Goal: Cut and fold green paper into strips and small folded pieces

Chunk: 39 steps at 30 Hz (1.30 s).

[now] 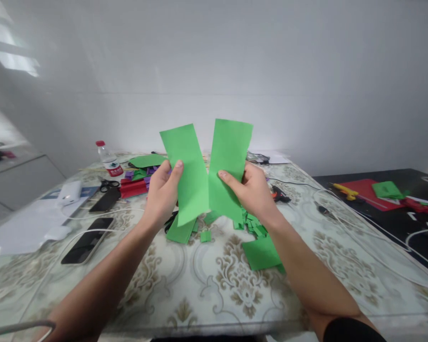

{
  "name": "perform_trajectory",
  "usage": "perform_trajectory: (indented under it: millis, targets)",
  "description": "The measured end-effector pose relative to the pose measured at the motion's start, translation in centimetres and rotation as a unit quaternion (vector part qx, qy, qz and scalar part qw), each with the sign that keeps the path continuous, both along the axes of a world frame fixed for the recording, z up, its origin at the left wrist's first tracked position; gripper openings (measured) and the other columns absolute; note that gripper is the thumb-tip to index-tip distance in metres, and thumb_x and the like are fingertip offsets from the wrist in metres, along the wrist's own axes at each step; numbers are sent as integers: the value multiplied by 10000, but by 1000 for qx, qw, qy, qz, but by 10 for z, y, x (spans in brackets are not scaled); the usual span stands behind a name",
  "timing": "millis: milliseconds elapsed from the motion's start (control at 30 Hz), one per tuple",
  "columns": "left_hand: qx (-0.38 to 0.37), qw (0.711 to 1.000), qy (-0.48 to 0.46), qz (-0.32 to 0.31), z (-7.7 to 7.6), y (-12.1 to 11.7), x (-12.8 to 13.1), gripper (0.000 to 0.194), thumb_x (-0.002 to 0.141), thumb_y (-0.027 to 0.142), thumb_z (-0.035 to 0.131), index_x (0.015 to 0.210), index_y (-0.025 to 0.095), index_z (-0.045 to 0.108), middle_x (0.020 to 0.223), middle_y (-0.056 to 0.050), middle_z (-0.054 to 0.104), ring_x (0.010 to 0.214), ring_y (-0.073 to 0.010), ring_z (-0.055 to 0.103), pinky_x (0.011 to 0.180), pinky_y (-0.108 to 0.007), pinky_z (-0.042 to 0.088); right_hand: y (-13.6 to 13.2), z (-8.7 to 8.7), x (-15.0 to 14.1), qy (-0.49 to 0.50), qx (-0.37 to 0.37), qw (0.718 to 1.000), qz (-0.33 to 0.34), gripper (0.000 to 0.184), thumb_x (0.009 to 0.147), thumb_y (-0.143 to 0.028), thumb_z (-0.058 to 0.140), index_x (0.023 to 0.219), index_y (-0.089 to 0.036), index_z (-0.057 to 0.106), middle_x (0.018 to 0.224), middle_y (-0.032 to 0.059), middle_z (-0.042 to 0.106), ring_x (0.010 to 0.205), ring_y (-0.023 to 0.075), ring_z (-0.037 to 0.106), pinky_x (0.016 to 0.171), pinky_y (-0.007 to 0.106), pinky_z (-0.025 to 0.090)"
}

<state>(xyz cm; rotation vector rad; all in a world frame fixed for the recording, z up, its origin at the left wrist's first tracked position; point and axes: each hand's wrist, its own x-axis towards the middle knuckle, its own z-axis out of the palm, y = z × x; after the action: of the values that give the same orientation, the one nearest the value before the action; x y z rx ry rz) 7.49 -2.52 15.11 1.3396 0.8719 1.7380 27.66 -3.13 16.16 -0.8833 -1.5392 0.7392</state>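
Two long green paper strips are held up above the table, one in each hand. My left hand (163, 186) pinches the left green paper strip (189, 166), thumb on its near face and fingers behind. In the same kind of pinch, my right hand (251, 190) holds the right green paper strip (231, 142). The strips lean apart at the top and meet or nearly meet low in the middle. Beneath them lie green paper pieces (180, 232), a small green square (206, 236), a heap of green scraps (255, 227) and a larger green sheet (262, 254).
Left on the patterned tablecloth (185, 285) are a phone (87, 241), black scissors (109, 184), a water bottle (109, 160), a white power bank (70, 193) and red paper (133, 188). A glue gun (280, 194) and white cables lie right, beside a black surface with a red sheet (365, 192).
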Motion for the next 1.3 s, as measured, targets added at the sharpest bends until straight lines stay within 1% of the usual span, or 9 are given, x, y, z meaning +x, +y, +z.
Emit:
perform_trajectory:
  millis: [100,167,300,500,767,900,1033,1133,1300]
  targets:
    - [-97,991,-37,-90,1,-5,8,316,811,473,795,841,191,656,651,22,611,492,-121,528,469,-243,436,3,-5,-1,-40,87,992,-84,312,913,-427,696,1124,-197,675,1036,103,769,921,277,717,796,413,573]
    - [-124,986,-40,-102,1,-7,10,295,774,428,825,837,188,667,613,36,588,478,-117,520,465,-239,441,4,-5,-1,-55,115,986,-108,281,947,-419,654,1124,-201,663,986,91,757,887,258,704,770,382,551]
    - [-61,996,15,-59,-3,-4,7,304,801,456,808,808,180,681,650,27,588,556,-113,523,517,-219,426,3,-3,-1,-92,145,974,-148,259,981,-450,604,904,-205,638,741,39,665,686,194,606,611,312,447]
    - [-2,995,97,31,-4,-2,-1,488,869,529,732,594,181,530,537,57,342,468,-82,282,431,-232,193,0,-2,-2,-107,165,971,-137,346,1002,-467,582,767,-214,575,589,-23,514,544,137,451,521,283,331]
    - [-36,997,11,-63,3,0,-2,311,794,439,806,792,193,617,666,22,575,515,-109,468,468,-218,358,-1,-3,-1,-110,180,969,-128,342,992,-455,608,762,-204,577,578,-34,489,530,119,415,510,270,311]
    - [49,995,84,31,3,0,-4,391,897,461,714,690,205,504,595,51,393,499,-98,321,466,-237,267,0,-4,-2,-117,205,962,-135,310,1000,-414,611,773,-206,574,552,-53,442,502,109,383,504,265,297]
    - [167,946,198,193,2,-4,-6,413,998,417,608,684,215,430,592,57,296,525,-114,265,490,-274,226,-1,-4,-3,-126,224,956,-140,330,1004,-387,607,739,-213,515,538,-69,376,483,101,345,490,262,274]
    - [203,920,235,238,-2,-5,-6,373,1036,363,552,721,223,409,586,63,289,513,-116,266,488,-286,218,-3,-2,-4,-127,229,955,-139,337,1010,-374,599,733,-217,490,535,-73,359,481,100,338,487,261,268]
    - [208,905,251,273,-4,-4,-7,371,1048,361,525,733,224,387,593,63,303,525,-118,285,506,-288,235,-5,-1,-4,-117,230,955,-146,372,1012,-387,591,709,-225,448,532,-71,357,486,102,335,489,262,271]
